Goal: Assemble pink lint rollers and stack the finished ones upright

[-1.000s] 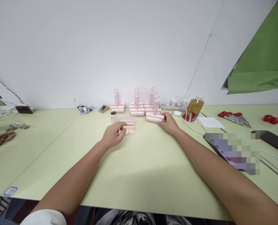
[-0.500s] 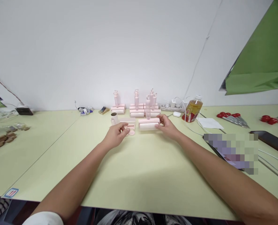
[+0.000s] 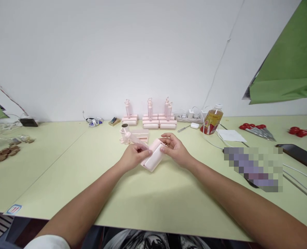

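A pink lint roller (image 3: 154,157) with a white panel is held tilted above the table in both hands. Its see-through ribbed handle (image 3: 136,139) slants up to the left. My left hand (image 3: 131,157) is closed around the joint of handle and body, thumb on the body's front. My right hand (image 3: 177,150) pinches the body's upper right end between thumb and fingers. Just behind lie loose pink parts: an open-ended tube (image 3: 125,128) and a hollow pink housing (image 3: 142,132), partly hidden by the handle.
Several upright pink lint rollers (image 3: 150,123) stand by the wall. To their right are a power strip (image 3: 185,119), a screwdriver (image 3: 183,129), a white case (image 3: 194,125) and a drink bottle (image 3: 212,120). Red-handled tools (image 3: 257,130) and a dark phone (image 3: 299,155) lie farther right.
The lint roller has come nearer and turned from upright to tilted. My left hand has left the loose parts and closed on it; my right hand keeps its hold.
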`<action>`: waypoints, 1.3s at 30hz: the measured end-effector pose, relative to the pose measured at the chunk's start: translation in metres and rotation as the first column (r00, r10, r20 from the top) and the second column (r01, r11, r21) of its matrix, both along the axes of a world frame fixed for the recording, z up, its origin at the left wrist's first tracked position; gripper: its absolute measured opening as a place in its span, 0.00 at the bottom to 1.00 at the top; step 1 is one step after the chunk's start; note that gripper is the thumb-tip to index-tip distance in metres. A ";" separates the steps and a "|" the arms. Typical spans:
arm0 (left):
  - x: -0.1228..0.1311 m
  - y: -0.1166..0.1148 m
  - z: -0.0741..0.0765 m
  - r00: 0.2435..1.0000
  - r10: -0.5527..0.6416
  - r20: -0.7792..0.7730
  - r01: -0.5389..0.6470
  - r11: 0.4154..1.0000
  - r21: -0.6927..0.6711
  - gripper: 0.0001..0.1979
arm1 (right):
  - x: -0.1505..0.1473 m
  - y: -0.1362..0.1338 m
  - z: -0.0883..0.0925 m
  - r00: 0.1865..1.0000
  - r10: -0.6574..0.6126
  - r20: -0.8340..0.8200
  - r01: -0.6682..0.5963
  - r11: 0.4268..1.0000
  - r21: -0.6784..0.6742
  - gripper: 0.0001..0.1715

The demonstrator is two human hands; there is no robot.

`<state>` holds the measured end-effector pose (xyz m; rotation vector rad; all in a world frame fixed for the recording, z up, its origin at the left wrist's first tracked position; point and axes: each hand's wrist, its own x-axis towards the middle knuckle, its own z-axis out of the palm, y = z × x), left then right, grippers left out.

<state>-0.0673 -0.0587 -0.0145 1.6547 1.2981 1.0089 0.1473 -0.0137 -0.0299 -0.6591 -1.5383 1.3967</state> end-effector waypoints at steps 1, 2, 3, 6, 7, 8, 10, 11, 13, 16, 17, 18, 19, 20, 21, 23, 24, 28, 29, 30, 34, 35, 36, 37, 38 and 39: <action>0.002 0.000 -0.002 0.997 0.033 0.073 -0.034 0.999 0.005 0.17 | -0.003 -0.005 -0.001 0.998 -0.026 -0.052 0.024 0.999 -0.041 0.37; 0.004 -0.001 -0.004 0.987 0.064 0.148 -0.066 0.998 0.007 0.17 | -0.007 -0.010 -0.003 0.995 -0.034 -0.092 0.026 0.996 -0.086 0.38; 0.006 -0.001 -0.006 0.973 0.085 0.214 -0.088 0.996 0.007 0.17 | -0.011 -0.015 -0.005 0.993 -0.011 -0.114 -0.004 0.991 -0.131 0.40; 0.011 -0.003 -0.012 0.944 0.098 0.316 -0.112 0.993 0.026 0.17 | -0.022 -0.027 -0.012 0.983 0.151 -0.104 -0.170 0.962 -0.213 0.41; 0.011 -0.003 -0.013 0.938 0.113 0.328 -0.134 0.990 0.042 0.17 | -0.025 -0.029 -0.014 0.978 0.186 -0.095 -0.203 0.954 -0.221 0.39; 0.010 -0.002 -0.014 0.927 0.150 0.344 -0.181 0.982 0.060 0.17 | -0.026 -0.029 -0.015 0.977 0.193 -0.091 -0.209 0.952 -0.223 0.37; 0.006 0.000 -0.014 0.870 0.266 0.415 -0.329 0.940 0.088 0.18 | -0.022 -0.022 -0.015 0.989 0.129 -0.075 -0.142 0.967 -0.211 0.32; 0.002 0.002 -0.013 0.825 0.320 0.465 -0.409 0.907 0.101 0.19 | -0.017 -0.016 -0.014 0.997 0.071 -0.044 -0.078 0.978 -0.195 0.30; -0.005 0.005 -0.009 0.740 0.376 0.557 -0.525 0.841 0.129 0.19 | -0.001 0.001 -0.010 0.990 -0.081 0.116 0.092 0.991 -0.096 0.29; -0.011 0.008 -0.005 0.709 0.372 0.599 -0.555 0.819 0.149 0.18 | 0.026 0.027 -0.009 0.757 -0.472 0.453 0.350 0.877 0.329 0.37; -0.012 0.007 -0.005 0.716 0.373 0.590 -0.546 0.826 0.139 0.18 | 0.034 0.034 -0.011 0.664 -0.562 0.494 0.368 0.820 0.438 0.38; -0.011 0.007 -0.006 0.729 0.376 0.572 -0.531 0.838 0.126 0.18 | 0.039 0.040 -0.013 0.599 -0.606 0.524 0.362 0.788 0.497 0.39; -0.009 0.006 -0.008 0.748 0.376 0.547 -0.514 0.850 0.118 0.18 | 0.043 0.045 -0.016 0.554 -0.631 0.542 0.348 0.768 0.539 0.37; -0.007 0.005 -0.009 0.771 0.373 0.517 -0.496 0.860 0.119 0.18 | 0.046 0.049 -0.019 0.527 -0.642 0.557 0.324 0.757 0.567 0.35; -0.005 0.003 -0.011 0.795 0.365 0.485 -0.478 0.869 0.128 0.18 | 0.047 0.052 -0.023 0.514 -0.640 0.570 0.292 0.756 0.586 0.32; 0.000 0.001 -0.013 0.835 0.341 0.432 -0.438 0.887 0.146 0.17 | 0.048 0.057 -0.029 0.512 -0.626 0.588 0.230 0.759 0.609 0.27; 0.002 0.000 -0.014 0.847 0.328 0.418 -0.418 0.897 0.144 0.17 | 0.049 0.059 -0.031 0.517 -0.617 0.593 0.206 0.763 0.613 0.26; 0.007 -0.002 -0.017 0.869 0.285 0.404 -0.342 0.936 0.077 0.16 | 0.052 0.067 -0.038 0.540 -0.603 0.587 0.189 0.767 0.613 0.23; 0.008 -0.003 -0.018 0.874 0.276 0.401 -0.326 0.944 0.061 0.16 | 0.053 0.069 -0.040 0.543 -0.605 0.582 0.192 0.765 0.615 0.24; 0.008 -0.003 -0.019 0.877 0.268 0.399 -0.312 0.949 0.048 0.16 | 0.054 0.071 -0.041 0.543 -0.609 0.578 0.198 0.762 0.617 0.24; 0.009 -0.003 -0.021 0.878 0.245 0.412 -0.278 0.960 0.021 0.16 | 0.053 0.069 -0.039 0.552 -0.679 0.483 0.335 0.712 0.617 0.29; 0.010 -0.003 -0.021 0.877 0.241 0.416 -0.274 0.961 0.021 0.16 | 0.051 0.064 -0.035 0.568 -0.697 0.439 0.389 0.697 0.603 0.29; 0.010 -0.003 -0.021 0.878 0.239 0.415 -0.272 0.962 0.022 0.17 | 0.046 0.057 -0.030 0.597 -0.699 0.395 0.435 0.695 0.573 0.28; 0.011 -0.003 -0.021 0.880 0.237 0.412 -0.271 0.962 0.024 0.17 | 0.040 0.047 -0.024 0.638 -0.681 0.360 0.465 0.713 0.525 0.27; 0.013 -0.003 -0.021 0.882 0.233 0.409 -0.268 0.963 0.029 0.18 | 0.033 0.035 -0.017 0.703 -0.628 0.333 0.475 0.764 0.437 0.26; 0.014 -0.004 -0.021 0.885 0.223 0.409 -0.259 0.965 0.033 0.18 | 0.024 0.021 -0.010 0.794 -0.526 0.304 0.440 0.843 0.311 0.27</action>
